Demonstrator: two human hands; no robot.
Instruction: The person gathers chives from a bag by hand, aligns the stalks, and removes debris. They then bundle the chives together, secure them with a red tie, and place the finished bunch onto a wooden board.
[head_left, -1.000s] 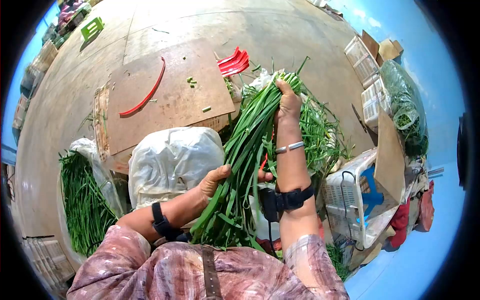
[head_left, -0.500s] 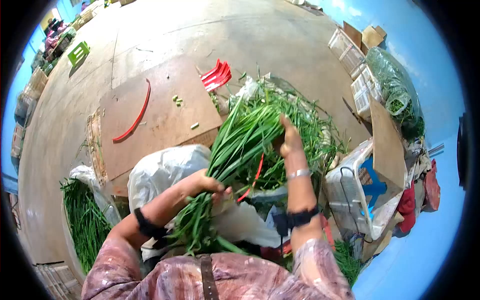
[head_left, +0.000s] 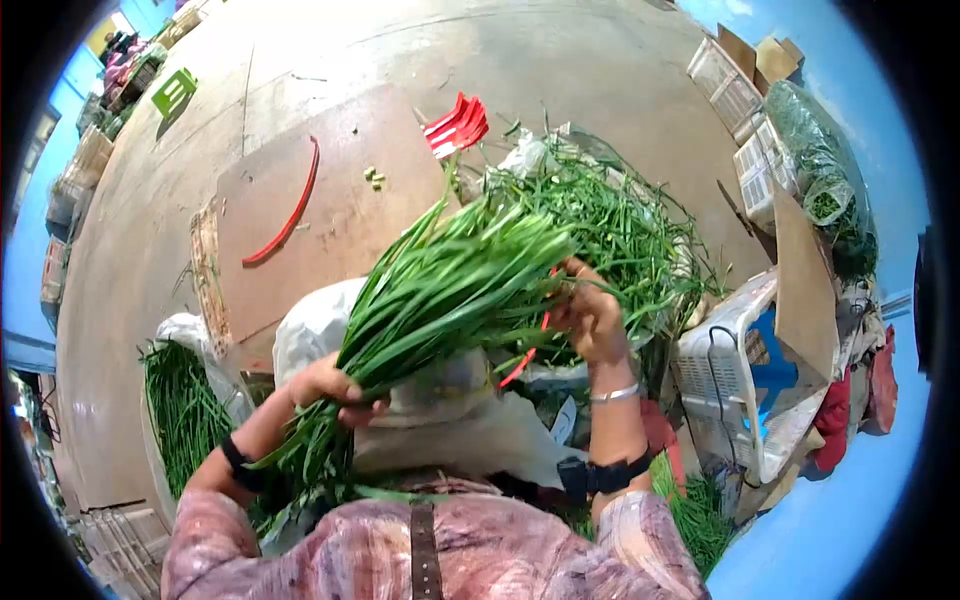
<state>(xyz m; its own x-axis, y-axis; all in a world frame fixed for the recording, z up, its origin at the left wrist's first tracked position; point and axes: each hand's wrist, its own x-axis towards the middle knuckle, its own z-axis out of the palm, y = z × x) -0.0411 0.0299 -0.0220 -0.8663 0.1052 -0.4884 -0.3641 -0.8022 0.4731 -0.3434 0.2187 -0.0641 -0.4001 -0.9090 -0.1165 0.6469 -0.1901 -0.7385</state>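
Observation:
My left hand (head_left: 335, 388) is closed around the lower part of a bunch of garlic chives (head_left: 440, 290). The long flat leaves fan out up and to the right, and the stem ends hang below my fist in front of my shirt. At the leaf tips is my right hand (head_left: 592, 312), its fingers curled inward; what they pinch, if anything, is partly hidden. A red strip (head_left: 518, 370) runs just left of that hand. Behind it lies a big heap of loose greens (head_left: 630, 230) on a plastic sheet.
A brown board (head_left: 340, 200) at the front left bears a red strip (head_left: 300, 205) and small cut pieces (head_left: 374, 178). Red strips (head_left: 458, 125) lie beyond. A white crate (head_left: 720, 390) stands at right, a bag of greens (head_left: 185, 410) at left, and a white sack (head_left: 310, 325) before me.
My left hand has moved left and slightly down with the chives, which now lean lower to the right. My right hand has dropped and its fingers have curled in. The view has shifted slightly.

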